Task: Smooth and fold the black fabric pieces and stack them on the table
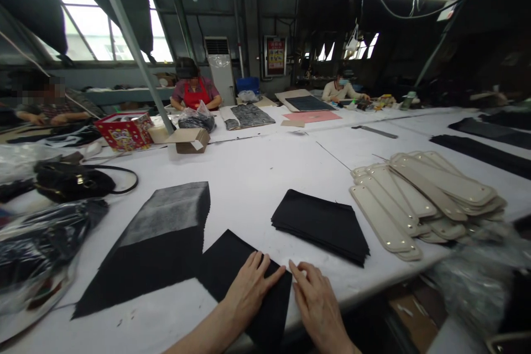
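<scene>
A black fabric piece lies on the white table near its front edge, its lower part hanging toward me. My left hand rests flat on it, fingers spread. At the piece's right corner is my right hand, index finger stretched toward the edge and the other fingers loosely bent; no held thing shows in it. To the left, a stack of black and grey fabric partly touches the piece. Another stack of black cut fabric sits just beyond my right hand.
Beige riveted strips are piled at right. Clear plastic hangs by the front edge. At left are a black handbag and plastic-wrapped dark material. A cardboard box and a pole stand farther back. Several people work across the table.
</scene>
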The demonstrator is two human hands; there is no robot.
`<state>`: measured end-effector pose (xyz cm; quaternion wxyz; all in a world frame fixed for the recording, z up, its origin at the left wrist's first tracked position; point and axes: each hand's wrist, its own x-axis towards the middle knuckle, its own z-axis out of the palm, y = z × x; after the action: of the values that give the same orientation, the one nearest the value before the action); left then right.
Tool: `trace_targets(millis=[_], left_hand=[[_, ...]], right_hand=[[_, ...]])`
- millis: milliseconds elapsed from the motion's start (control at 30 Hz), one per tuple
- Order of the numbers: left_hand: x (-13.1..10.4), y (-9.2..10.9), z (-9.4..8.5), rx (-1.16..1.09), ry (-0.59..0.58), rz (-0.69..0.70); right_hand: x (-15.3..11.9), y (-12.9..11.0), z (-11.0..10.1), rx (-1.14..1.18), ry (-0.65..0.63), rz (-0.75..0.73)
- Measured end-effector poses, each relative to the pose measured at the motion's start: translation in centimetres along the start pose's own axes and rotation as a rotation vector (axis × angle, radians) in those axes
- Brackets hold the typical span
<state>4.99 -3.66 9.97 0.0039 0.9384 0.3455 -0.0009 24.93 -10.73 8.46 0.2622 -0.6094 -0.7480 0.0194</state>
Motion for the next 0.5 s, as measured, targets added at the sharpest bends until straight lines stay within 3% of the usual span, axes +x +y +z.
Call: trace_targets(millis=[133,333,400,500], left_hand=[[-0.3,-1.7,-0.7,-0.096,-0.013,0.005],[0.5,-4.4,-3.2,-0.163,0.017,-0.139],[1.1,-4.4,-2.6,-0.156,0.013,-0.157],[1.7,-4.1,0.1,-0.087,0.002,-0.122]], right_hand=[[0.2,-1.0,1.0,-0.137,0.068,-0.064],[1.6,0.5,2.9,-0.159,0.146,-0.134],[2.9,0.7,4.1,-0.164,0.185,-0.148],[4.2,0.6,6.1,-0.182,0.230,-0.219]])
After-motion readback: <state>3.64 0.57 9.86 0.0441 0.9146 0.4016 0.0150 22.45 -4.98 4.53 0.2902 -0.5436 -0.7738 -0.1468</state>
